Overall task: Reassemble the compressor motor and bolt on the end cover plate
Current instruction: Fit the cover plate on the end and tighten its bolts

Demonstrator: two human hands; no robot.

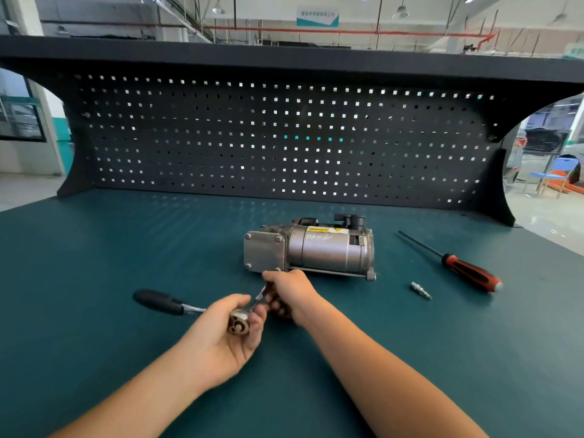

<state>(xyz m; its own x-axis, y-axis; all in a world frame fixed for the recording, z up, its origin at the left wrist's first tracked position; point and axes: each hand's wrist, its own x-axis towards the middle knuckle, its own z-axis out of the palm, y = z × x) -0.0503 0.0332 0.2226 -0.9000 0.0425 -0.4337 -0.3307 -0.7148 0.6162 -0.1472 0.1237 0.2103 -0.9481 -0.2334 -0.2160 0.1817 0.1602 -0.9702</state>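
The grey compressor motor [325, 251] lies on its side on the teal bench, a yellow warning label on top. Its square end cover plate [263, 251] faces left, with bolt heads showing at the corners. My left hand [221, 330] grips the head of a ratchet wrench [238, 324], whose black handle [158, 301] sticks out to the left. My right hand [290, 295] is closed around a thin metal bit or extension [260, 294] fitted at the ratchet head, just below the cover plate's near right corner. The bit's tip is hidden by my fingers.
A screwdriver [471, 271] with a red and black handle lies right of the motor, shaft pointing back left. A small metal bit [421, 290] lies in front of it. A dark pegboard [284, 137] closes off the back of the bench [94, 248].
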